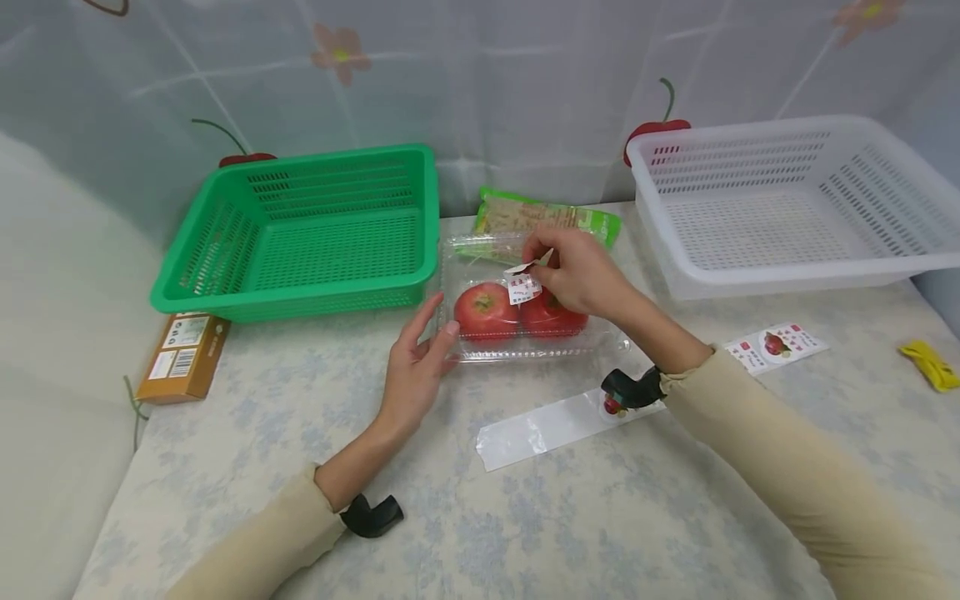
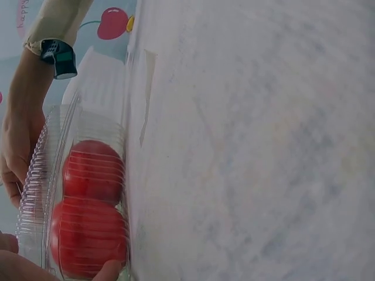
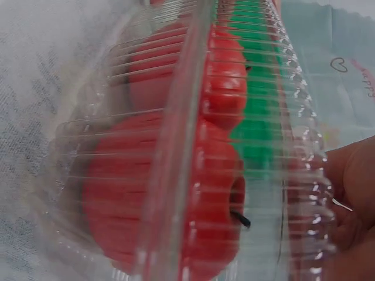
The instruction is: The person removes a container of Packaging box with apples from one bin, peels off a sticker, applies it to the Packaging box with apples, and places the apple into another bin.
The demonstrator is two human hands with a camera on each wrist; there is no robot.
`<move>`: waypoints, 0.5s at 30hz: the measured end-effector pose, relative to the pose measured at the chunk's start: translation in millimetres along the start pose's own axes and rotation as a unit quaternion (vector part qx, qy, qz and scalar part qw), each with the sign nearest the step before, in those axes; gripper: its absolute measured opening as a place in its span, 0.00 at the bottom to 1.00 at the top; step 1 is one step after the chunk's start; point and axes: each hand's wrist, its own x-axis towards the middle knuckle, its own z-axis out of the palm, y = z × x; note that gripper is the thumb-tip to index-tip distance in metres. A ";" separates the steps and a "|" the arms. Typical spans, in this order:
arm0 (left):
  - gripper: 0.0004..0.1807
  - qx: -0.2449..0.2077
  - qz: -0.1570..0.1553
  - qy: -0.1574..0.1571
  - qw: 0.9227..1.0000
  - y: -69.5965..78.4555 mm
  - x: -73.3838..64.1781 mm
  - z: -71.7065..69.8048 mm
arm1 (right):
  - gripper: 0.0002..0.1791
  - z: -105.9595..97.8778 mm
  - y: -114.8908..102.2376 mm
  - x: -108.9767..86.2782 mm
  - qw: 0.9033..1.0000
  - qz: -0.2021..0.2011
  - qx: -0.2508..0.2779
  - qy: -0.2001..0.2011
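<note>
Two red apples (image 1: 486, 312) sit side by side in a clear plastic clamshell box (image 1: 517, 353), whose ribbed walls show close up in the right wrist view. Above the lid my right hand (image 1: 581, 271) pinches a small white label (image 1: 523, 287) with red print between thumb and fingers. The label hangs over the apples; whether its lower edge touches the lid I cannot tell. At the box's left side rests my left hand (image 1: 412, 367), its fingers fairly straight. In the left wrist view, a fingertip (image 2: 110, 271) touches the box low down.
A green basket (image 1: 341, 287) stands left, a white basket (image 1: 780, 275) right. Behind the box lies a green-edged food packet (image 1: 540, 215). A brown carton (image 1: 183, 358) is at the left, a yellow item (image 1: 930, 364) at the right. A sticker strip (image 1: 525, 437) crosses under my right arm.
</note>
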 end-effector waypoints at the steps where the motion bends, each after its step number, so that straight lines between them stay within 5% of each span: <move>1: 0.29 0.003 0.002 -0.004 1.000 -0.3 0.2 -0.2 | 0.06 0.1 0.4 -0.5 1.000 -0.002 -0.007 -0.002; 15: 0.30 0.008 -0.007 -0.014 1.000 -1.0 3.6 -4.5 | 0.19 1.3 4.2 -8.0 0.998 -0.034 -0.044 -0.040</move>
